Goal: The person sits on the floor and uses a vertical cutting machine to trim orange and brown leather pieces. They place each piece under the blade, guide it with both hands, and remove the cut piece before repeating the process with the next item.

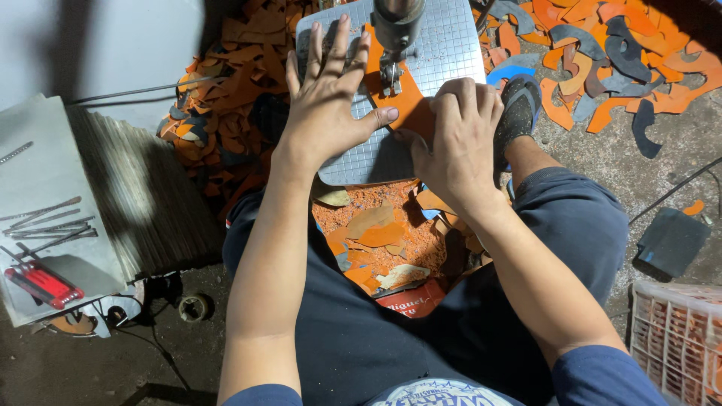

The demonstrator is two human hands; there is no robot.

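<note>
An orange sheet piece lies on the grey gridded metal table of a small saw machine, under the machine's blade head. My left hand lies flat with fingers spread, pressing the piece's left side. My right hand has its fingers curled down on the piece's right end. Both hands sit close to the blade.
Orange, grey and blue offcuts litter the floor to the right and behind on the left. Orange dust and scraps lie below the table. A stack of grey sheets, metal blades, a red tool and a white crate surround me.
</note>
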